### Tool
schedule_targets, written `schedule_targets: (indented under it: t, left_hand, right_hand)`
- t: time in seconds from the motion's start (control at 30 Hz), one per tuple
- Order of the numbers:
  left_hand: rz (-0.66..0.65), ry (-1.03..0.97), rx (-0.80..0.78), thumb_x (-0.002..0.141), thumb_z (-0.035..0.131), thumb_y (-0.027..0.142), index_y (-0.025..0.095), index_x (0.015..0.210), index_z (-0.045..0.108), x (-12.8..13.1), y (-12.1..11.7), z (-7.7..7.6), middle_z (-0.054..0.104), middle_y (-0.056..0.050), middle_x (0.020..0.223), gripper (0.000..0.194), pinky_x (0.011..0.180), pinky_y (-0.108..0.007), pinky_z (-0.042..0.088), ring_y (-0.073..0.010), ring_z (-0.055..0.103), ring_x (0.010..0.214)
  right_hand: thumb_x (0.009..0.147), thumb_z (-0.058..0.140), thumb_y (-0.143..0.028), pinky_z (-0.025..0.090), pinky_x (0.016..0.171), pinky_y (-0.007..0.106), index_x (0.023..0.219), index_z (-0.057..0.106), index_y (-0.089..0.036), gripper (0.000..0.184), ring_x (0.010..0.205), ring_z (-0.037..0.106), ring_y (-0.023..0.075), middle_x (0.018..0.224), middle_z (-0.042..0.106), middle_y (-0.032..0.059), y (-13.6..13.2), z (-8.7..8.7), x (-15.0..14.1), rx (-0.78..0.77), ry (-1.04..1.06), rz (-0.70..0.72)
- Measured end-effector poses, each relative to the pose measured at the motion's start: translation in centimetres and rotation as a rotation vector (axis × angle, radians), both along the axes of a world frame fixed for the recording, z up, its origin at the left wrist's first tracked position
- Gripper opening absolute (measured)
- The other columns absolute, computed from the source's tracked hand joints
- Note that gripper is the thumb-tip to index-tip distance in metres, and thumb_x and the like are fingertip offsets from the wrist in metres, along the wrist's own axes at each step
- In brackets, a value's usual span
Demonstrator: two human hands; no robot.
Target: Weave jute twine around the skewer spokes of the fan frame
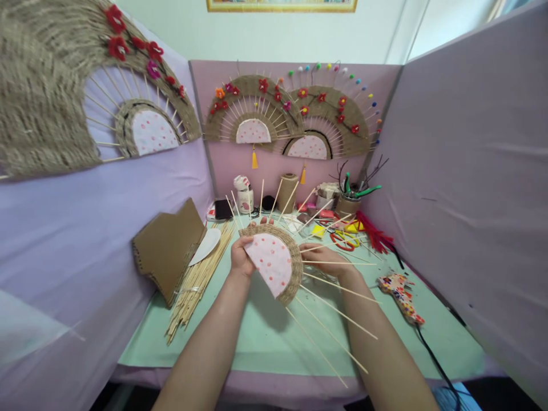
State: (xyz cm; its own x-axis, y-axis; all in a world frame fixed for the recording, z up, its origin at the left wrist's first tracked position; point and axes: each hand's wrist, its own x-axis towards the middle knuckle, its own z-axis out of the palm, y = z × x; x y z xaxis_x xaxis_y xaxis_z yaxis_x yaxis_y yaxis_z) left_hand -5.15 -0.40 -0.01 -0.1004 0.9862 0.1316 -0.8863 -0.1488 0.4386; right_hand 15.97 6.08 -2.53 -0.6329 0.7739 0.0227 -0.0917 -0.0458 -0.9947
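Between the left hand [241, 260], pinching its corner, and the right hand [323, 254], whose grip I cannot tell, the half-round fan [274, 268] has twine [297, 260] woven round its dotted panel [266, 251], the outer sticks [338, 311] apparently left unwoven.

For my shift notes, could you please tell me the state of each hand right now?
Left hand: closed, holding the half-round fan by its upper corner.
Right hand: behind the fan's thin sticks; fingers partly hidden, so grip cannot be told.
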Motion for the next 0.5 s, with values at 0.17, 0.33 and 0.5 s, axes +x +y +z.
schedule_targets:
  t: [0.17,0.33,0.5]
  left_hand:
    - [-0.041,0.008,-0.016,0.059,0.049,0.006,0.016,0.109,0.059,0.5,0.0,-0.1,0.063,-0.011,0.121,0.052,0.102,-0.051,0.038,-0.0320,0.054,0.119]
    - [-0.050,0.041,-0.061,0.058,0.049,0.005,0.015,0.110,0.058,0.7,0.5,-0.5,0.065,-0.012,0.118,0.054,0.101,-0.052,0.038,-0.0322,0.057,0.115]
    - [0.009,0.064,-0.133,0.056,0.050,0.005,0.014,0.111,0.058,0.6,1.1,-0.8,0.067,-0.012,0.112,0.056,0.100,-0.051,0.039,-0.0308,0.061,0.108]
  right_hand:
    - [0.075,0.068,-0.042,0.045,0.081,0.032,0.090,0.067,-0.021,0.027,0.093,0.061,0.0191,0.096,0.069,0.0053,0.6,0.5,-0.5,-0.027,0.242,-0.154]
    - [0.071,0.072,-0.039,0.049,0.071,0.031,0.098,0.066,-0.021,0.033,0.085,0.064,0.0199,0.094,0.070,0.0054,-0.3,0.7,-0.8,-0.184,0.306,0.001]
    - [0.068,0.074,-0.024,0.049,0.061,0.026,0.093,0.067,-0.022,0.025,0.066,0.063,0.0141,0.080,0.070,0.0010,-0.6,0.3,-1.2,-0.241,0.261,0.014]
